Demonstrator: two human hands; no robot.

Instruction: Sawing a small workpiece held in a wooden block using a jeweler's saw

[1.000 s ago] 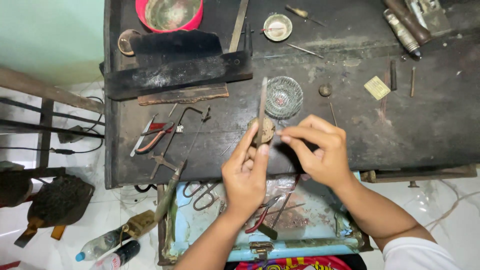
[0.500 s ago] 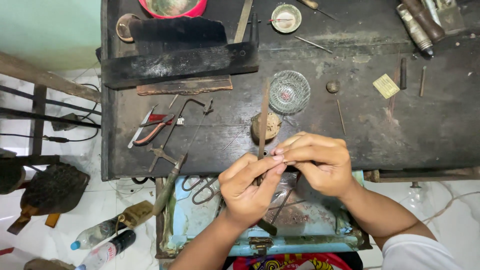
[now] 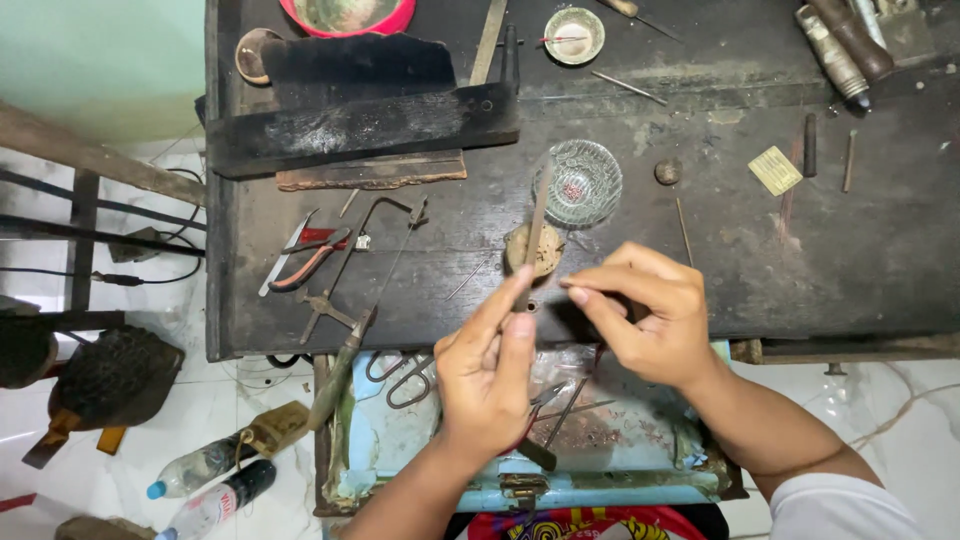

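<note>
My left hand (image 3: pixel 490 370) holds a long thin metal file (image 3: pixel 537 225) between thumb and fingers, its blade pointing up over the dark workbench (image 3: pixel 400 290). My right hand (image 3: pixel 645 315) pinches something tiny at its fingertips, right beside the file's lower end; the piece is too small to make out. Both hands hover at the bench's near edge, above a light blue metal drawer (image 3: pixel 400 440). A small round brownish block (image 3: pixel 534 250) lies just behind the file, and a clear glass dish (image 3: pixel 584 182) stands beyond it.
A jeweller's saw frame (image 3: pixel 370 265) and red-handled pliers (image 3: pixel 310 262) lie left on the bench. A black wooden block (image 3: pixel 360 120), a red bowl (image 3: pixel 345 15) and a small dish (image 3: pixel 574 35) sit at the back. Bottles (image 3: pixel 205 480) stand on the tiled floor.
Both hands drew back from the round block toward the bench's near edge. The file stays in my left hand, and my right fingertips now meet beside its lower end.
</note>
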